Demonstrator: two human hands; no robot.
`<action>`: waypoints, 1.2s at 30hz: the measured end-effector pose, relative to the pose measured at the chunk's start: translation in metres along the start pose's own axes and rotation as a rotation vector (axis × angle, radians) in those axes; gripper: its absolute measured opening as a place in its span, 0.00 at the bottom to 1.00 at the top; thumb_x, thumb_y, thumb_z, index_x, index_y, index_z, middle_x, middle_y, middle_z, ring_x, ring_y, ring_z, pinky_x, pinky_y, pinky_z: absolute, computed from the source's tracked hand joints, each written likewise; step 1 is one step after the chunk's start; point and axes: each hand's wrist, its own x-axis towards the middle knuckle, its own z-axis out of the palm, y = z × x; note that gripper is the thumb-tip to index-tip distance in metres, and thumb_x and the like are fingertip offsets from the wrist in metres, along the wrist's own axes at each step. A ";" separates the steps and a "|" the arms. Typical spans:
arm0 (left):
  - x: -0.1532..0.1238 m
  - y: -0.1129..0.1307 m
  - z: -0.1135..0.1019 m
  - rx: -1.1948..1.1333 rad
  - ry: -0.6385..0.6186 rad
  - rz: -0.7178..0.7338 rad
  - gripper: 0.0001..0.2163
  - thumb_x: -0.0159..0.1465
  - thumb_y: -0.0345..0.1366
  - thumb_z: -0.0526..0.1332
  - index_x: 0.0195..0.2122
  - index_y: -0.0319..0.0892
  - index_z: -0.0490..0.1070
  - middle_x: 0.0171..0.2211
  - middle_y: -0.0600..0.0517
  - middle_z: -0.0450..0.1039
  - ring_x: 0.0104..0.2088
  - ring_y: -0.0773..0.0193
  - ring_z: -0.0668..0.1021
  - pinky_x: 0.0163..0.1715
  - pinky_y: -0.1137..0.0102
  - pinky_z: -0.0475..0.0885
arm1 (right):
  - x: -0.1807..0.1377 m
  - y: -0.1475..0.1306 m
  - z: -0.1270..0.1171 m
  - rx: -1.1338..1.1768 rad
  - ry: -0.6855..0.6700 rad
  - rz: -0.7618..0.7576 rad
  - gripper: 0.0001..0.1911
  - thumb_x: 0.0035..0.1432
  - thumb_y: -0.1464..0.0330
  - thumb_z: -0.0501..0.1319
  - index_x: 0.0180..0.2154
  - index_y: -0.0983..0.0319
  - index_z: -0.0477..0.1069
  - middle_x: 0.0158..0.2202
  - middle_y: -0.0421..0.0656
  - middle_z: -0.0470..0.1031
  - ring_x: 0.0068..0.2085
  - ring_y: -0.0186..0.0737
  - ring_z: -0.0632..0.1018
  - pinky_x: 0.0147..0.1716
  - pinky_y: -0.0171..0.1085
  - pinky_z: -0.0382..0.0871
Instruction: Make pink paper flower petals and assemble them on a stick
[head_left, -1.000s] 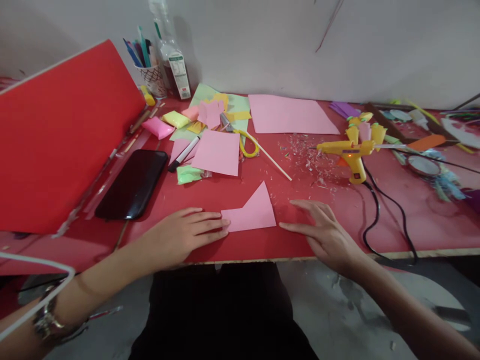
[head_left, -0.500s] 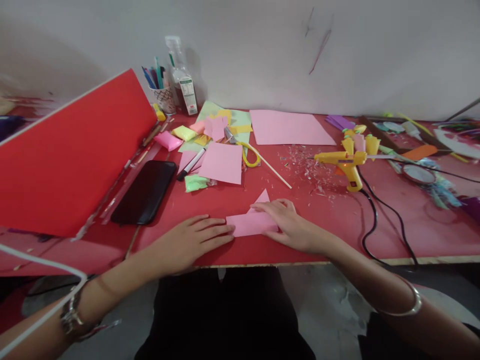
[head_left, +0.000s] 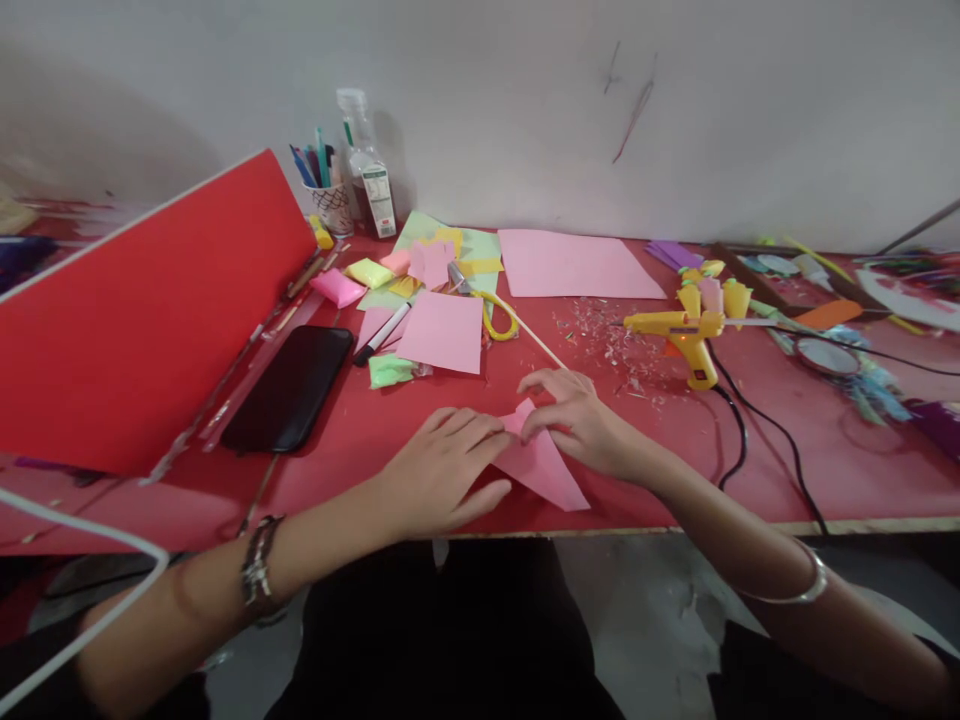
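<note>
A folded piece of pink paper (head_left: 541, 470) lies slanted on the red table near its front edge, one corner pointing toward me. My left hand (head_left: 450, 470) rests palm down at the paper's left side, with its fingers stretched out and the tips on the paper. My right hand (head_left: 581, 420) is over the upper right part of the paper. Its bent fingers grip the paper near the upper point, which shows between the two hands. The fingers partly cover the fold.
A black phone (head_left: 291, 388) and a leaning red board (head_left: 165, 320) stand left. Beyond my hands lie a pink square (head_left: 442, 332), a marker (head_left: 382, 333), yellow-handled scissors (head_left: 501, 330) and a larger pink sheet (head_left: 577, 265). A yellow glue gun (head_left: 694, 340) with its cord is on the right.
The pink paper has turned, its lower corner now pointing toward the front edge. My left hand has slid right onto it, and my right hand's fingers have lifted and bent at the top.
</note>
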 end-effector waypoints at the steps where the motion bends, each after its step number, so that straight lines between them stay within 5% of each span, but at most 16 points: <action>1: 0.005 0.002 0.003 0.036 -0.010 -0.031 0.15 0.62 0.39 0.47 0.45 0.38 0.65 0.40 0.48 0.69 0.41 0.60 0.68 0.41 0.64 0.60 | 0.002 0.004 0.001 0.028 -0.001 0.008 0.17 0.47 0.80 0.48 0.23 0.60 0.73 0.39 0.45 0.67 0.44 0.41 0.67 0.46 0.47 0.53; 5: 0.021 0.006 0.011 0.193 -0.038 -0.089 0.12 0.61 0.32 0.47 0.42 0.37 0.67 0.35 0.48 0.70 0.39 0.58 0.70 0.39 0.62 0.62 | 0.005 0.017 0.006 0.258 0.019 0.062 0.19 0.44 0.81 0.44 0.26 0.61 0.71 0.29 0.42 0.72 0.34 0.35 0.72 0.42 0.41 0.60; 9: 0.028 0.007 0.009 0.142 -0.138 -0.132 0.12 0.61 0.32 0.47 0.42 0.36 0.66 0.35 0.46 0.69 0.35 0.58 0.72 0.33 0.65 0.65 | 0.006 0.022 0.008 0.494 0.096 0.273 0.16 0.45 0.77 0.44 0.23 0.62 0.69 0.27 0.41 0.75 0.33 0.35 0.74 0.36 0.35 0.64; 17: 0.033 0.010 0.021 0.240 -0.120 -0.247 0.19 0.61 0.36 0.48 0.50 0.31 0.59 0.35 0.43 0.68 0.35 0.56 0.72 0.30 0.65 0.66 | 0.004 0.021 0.020 0.529 0.208 0.393 0.07 0.48 0.68 0.52 0.27 0.63 0.67 0.26 0.40 0.73 0.26 0.33 0.71 0.26 0.31 0.61; 21: 0.035 0.013 0.023 0.265 -0.146 -0.245 0.19 0.61 0.34 0.47 0.52 0.31 0.58 0.38 0.43 0.68 0.35 0.58 0.73 0.28 0.66 0.65 | 0.000 0.020 0.025 0.424 0.220 0.385 0.06 0.49 0.69 0.52 0.27 0.62 0.66 0.18 0.36 0.66 0.21 0.31 0.66 0.25 0.32 0.58; 25: 0.036 0.014 0.020 0.261 -0.164 -0.217 0.20 0.61 0.34 0.47 0.53 0.30 0.57 0.38 0.44 0.68 0.34 0.59 0.73 0.25 0.67 0.64 | -0.002 0.014 0.028 0.188 0.237 0.362 0.06 0.50 0.70 0.51 0.27 0.61 0.66 0.13 0.31 0.58 0.18 0.29 0.63 0.36 0.38 0.56; 36: 0.038 0.016 0.020 0.354 -0.217 -0.176 0.20 0.61 0.29 0.46 0.54 0.28 0.54 0.37 0.42 0.68 0.30 0.61 0.72 0.21 0.70 0.61 | -0.009 0.014 0.031 0.004 0.267 0.343 0.09 0.50 0.74 0.50 0.27 0.61 0.68 0.18 0.34 0.69 0.20 0.30 0.67 0.43 0.42 0.49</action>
